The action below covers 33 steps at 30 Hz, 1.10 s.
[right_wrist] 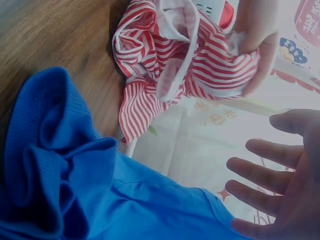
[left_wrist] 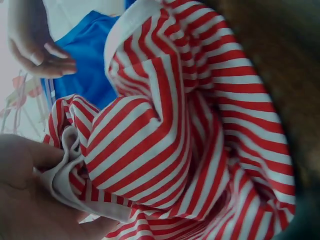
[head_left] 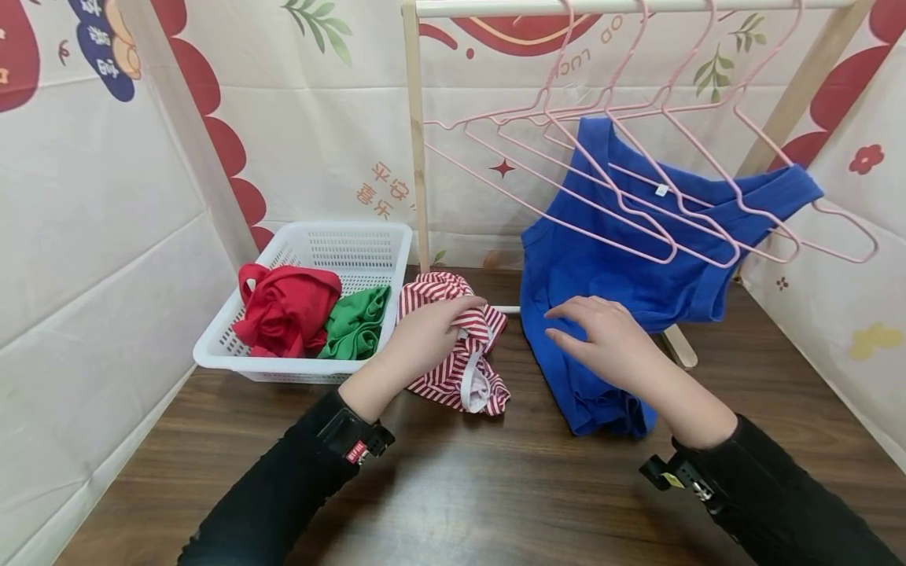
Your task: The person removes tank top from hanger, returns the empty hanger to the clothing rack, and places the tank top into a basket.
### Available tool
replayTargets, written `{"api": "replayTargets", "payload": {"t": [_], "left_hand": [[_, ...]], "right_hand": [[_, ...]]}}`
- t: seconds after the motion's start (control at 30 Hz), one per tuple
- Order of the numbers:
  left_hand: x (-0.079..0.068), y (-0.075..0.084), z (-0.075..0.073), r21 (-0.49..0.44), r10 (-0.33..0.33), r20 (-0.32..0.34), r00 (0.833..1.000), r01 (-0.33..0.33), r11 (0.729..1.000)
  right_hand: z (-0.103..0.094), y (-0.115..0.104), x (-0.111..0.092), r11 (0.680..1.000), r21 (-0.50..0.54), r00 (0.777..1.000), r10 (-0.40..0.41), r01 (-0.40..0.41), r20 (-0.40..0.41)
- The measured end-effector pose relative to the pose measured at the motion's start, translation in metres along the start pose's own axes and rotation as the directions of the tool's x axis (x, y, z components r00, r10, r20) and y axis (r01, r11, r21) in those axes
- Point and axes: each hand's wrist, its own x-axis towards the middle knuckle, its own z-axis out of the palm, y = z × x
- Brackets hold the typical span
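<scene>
Beside the basket, my left hand (head_left: 432, 330) grips a red-and-white striped garment (head_left: 453, 381) that lies bunched on the table. In the left wrist view the thumb and fingers pinch the white edging (left_wrist: 65, 190) of this striped cloth (left_wrist: 135, 145). My right hand (head_left: 602, 338) hovers with fingers spread in front of a blue sleeveless top (head_left: 637, 275); the right wrist view shows nothing between its fingers (right_wrist: 260, 175). That blue top hangs from a pink hanger, its lower part slumped on the table.
A white basket (head_left: 304, 365) at the left holds a red garment (head_left: 290, 306) and a green one (head_left: 357, 322). Several pink hangers (head_left: 623, 208) hang from the white rail (head_left: 495, 8) of a wooden rack (head_left: 418, 157). Printed cloth (head_left: 318, 157) walls in the brown table (head_left: 460, 503).
</scene>
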Motion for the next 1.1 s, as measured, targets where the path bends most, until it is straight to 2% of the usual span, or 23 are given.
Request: {"api": "replayTargets", "payload": {"t": [0.13, 0.3, 0.47, 0.63, 0.7, 0.93, 1.1], "left_hand": [[0.001, -0.004, 0.012, 0.09, 0.016, 0.093, 0.996, -0.025, 0.996], [-0.002, -0.007, 0.022, 0.2, 0.031, 0.186, 0.982, -0.069, 0.977], [-0.005, -0.007, 0.032, 0.256, 0.031, 0.244, 0.969, -0.096, 0.962], [-0.009, -0.006, 0.044, 0.312, 0.034, 0.318, 0.947, -0.138, 0.94], [-0.01, -0.005, 0.048, 0.356, 0.037, 0.331, 0.943, -0.16, 0.921], [-0.008, -0.007, 0.062, 0.479, 0.041, 0.32, 0.946, -0.199, 0.855], [-0.005, -0.009, 0.064, 0.507, 0.093, 0.286, 0.954, -0.233, 0.83]], "right_hand": [[0.002, 0.001, 0.0, 1.0, -0.008, 1.0, -0.001, 0.001, 0.012], [0.005, 0.002, 0.0, 1.0, -0.026, 1.0, -0.009, 0.01, 0.018], [0.007, 0.002, 0.0, 0.999, -0.03, 0.999, -0.015, 0.016, 0.036], [0.009, 0.002, -0.001, 0.999, -0.031, 0.998, -0.01, 0.012, 0.062], [0.009, 0.001, -0.001, 0.999, -0.034, 0.998, -0.007, 0.009, 0.069], [0.01, 0.002, -0.002, 0.999, -0.045, 0.995, 0.0, 0.005, 0.095], [0.012, 0.001, -0.005, 0.998, -0.061, 0.992, -0.002, 0.009, 0.123]]}}
